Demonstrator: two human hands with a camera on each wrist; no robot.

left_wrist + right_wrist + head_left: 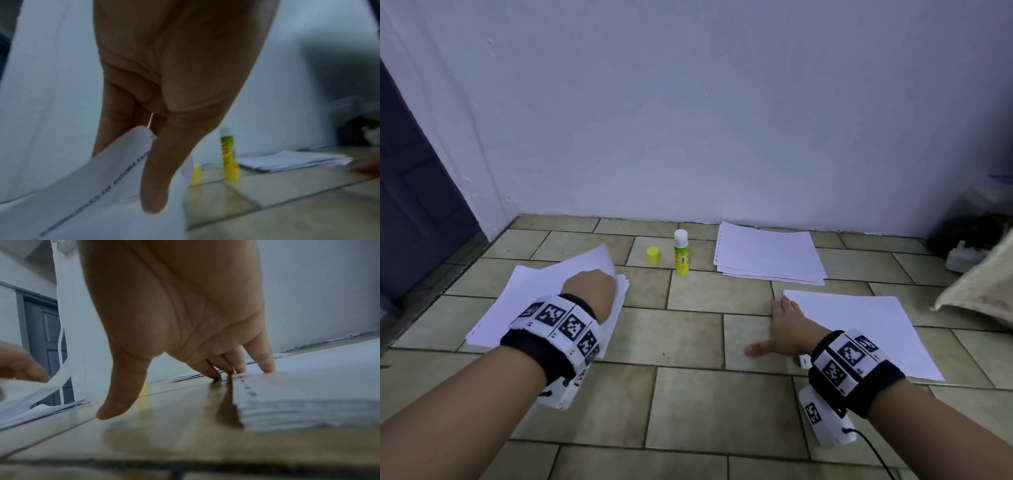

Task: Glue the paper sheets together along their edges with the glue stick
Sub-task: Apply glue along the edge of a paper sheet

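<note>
A stack of white paper [544, 305] lies on the floor at the left. My left hand [593, 288] pinches its top sheet [98, 181] between thumb [154, 191] and fingers and holds it curled up off the stack; the underside carries printed text. A second stack [859, 329] lies at the right. The straight fingers [265, 363] of my right hand [786, 320] touch its left edge, and the thumb [121, 394] is spread over the tiles. The glue stick [681, 255] stands upright between the stacks, farther back, with its yellow cap [653, 255] standing beside it.
A third pile of paper [768, 255] lies by the white wall at the back right. A pale sack [983, 284] and a white charger [962, 260] sit at the far right. A dark door [410, 205] is on the left. Bare tiled floor [688, 394] lies between my arms.
</note>
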